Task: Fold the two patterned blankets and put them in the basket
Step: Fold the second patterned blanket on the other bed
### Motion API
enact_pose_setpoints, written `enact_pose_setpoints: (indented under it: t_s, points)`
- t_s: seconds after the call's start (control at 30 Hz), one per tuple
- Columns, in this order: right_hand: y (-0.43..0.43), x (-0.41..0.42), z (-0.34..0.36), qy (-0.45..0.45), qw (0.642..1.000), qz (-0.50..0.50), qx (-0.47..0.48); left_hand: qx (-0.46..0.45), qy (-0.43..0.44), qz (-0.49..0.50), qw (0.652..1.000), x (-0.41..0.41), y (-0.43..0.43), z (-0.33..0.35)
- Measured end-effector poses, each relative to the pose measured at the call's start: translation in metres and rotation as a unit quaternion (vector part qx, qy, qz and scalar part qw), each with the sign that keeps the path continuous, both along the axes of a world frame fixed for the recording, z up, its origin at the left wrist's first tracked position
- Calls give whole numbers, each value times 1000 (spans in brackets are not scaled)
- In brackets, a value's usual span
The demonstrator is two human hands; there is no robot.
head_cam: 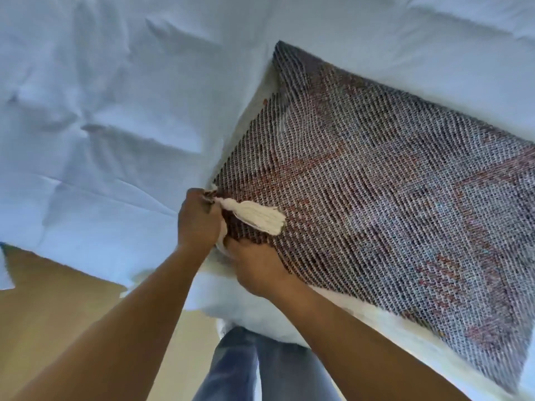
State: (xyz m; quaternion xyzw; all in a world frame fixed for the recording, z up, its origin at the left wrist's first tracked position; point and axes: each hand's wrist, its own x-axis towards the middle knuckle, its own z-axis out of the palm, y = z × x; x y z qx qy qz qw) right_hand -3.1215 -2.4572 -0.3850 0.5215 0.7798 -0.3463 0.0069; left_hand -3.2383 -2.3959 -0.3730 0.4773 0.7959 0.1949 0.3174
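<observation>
**A:** What could go wrong from here?

**B:** The corner could get away. Both hands are bunched on one small spot, so the layers may slide apart when it is lifted and the fold would open. The loose weave could also drag on the bedding and pull skewed.

**A:** How are the fingers set?

**B:** The left hand (199, 224) is closed tight, fingers curled over the very corner of the patterned blanket (376, 183) and pinching it where the white tassel (257, 217) begins. The tassel fans out toward three o'clock from that fist. The right hand (257, 267), just beside it at five o'clock, has its knuckles up and its fingers curled down on the near edge. Their tips are hidden under the cloth, so I judge it a grip but cannot see how deep it goes.

**A:** And beyond the hands?

**B:** The blanket runs from the hands toward one through four o'clock, lying flat as a broad rectangle on a white duvet (101, 111). The duvet fills nine through twelve o'clock. At seven o'clock there is tan floor (58, 299), and at six the person's jeans (260, 366).

**A:** The basket? The second blanket?

**B:** Neither is in view. I would say this blanket is mid-fold, with stowing not yet begun.
</observation>
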Motion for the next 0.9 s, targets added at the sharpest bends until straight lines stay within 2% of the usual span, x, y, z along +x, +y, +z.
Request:
enact_pose_setpoints:
  t_s: [0.1, 0.23, 0.3, 0.37, 0.43, 0.5, 0.63, 0.7, 0.8, 0.9]
  points:
    - [-26, -19, -11, -24, 999, -17, 26, -33, -20, 21, 999, -46, -52, -5]
    - [-38, -33, -22, -86, 996, -25, 11, -95, 37, -38, 994, -82, -84, -19]
    - [-42, -38, -22, -104, 994, -23, 15, -68, 74, -111, 989, -87, -82, -19]
    - [-45, -42, -21, -110, 994, -18, 14, -28, 108, -222, 969, -83, -76, -20]
    - [-47, -46, -19, -125, 992, -12, 2, -30, 110, -316, 942, -75, -69, -16]
    - [-47, -48, -18, -139, 990, -7, -1, -38, 101, -358, 928, -74, -68, -13]
    - [-53, -53, -17, -131, 990, -60, -7, -41, 92, -296, 950, -102, -81, -17]
    - [-61, -61, -15, -153, 985, -82, -6, -69, 138, -318, 935, -121, -92, -20]
    - [-68, -69, -14, -156, 983, -90, -17, -145, 221, -361, 894, -136, -102, -25]
    - [-69, -59, -12, -132, 987, -96, 3, -172, 251, -321, 897, -130, -100, -25]
